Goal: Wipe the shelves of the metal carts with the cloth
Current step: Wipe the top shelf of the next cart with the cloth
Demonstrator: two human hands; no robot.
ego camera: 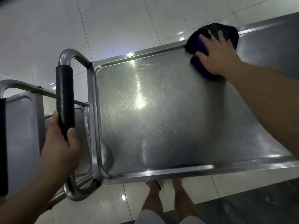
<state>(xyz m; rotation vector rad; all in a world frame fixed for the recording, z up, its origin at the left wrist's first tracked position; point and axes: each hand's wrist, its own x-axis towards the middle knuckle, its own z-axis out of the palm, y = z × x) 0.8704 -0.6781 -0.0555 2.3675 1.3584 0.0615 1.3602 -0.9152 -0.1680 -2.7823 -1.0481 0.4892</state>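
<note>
Cart top shelf (145, 126): I see my right hand (216, 57), fingers spread, pressing the purple cloth (200, 46) at its far rim; left hand (61, 143) grips the handle (64, 97); wiping looks midway.

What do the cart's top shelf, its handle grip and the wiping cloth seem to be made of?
Top shelf: likely stainless steel, shiny, with swirl scratches and glare.
Handle grip: looks like black textured foam or rubber.
Cloth: soft dark purple fabric, perhaps microfibre.

I see the cart's top shelf (161, 118), a scuffed steel tray with a raised rim, filling the middle of the frame. A dark purple cloth (210, 46) lies on it at the upper right, against the far rim. The cart stands on a pale tiled floor (80, 21), with another cart's shelf (21, 126) at the left edge.
</note>
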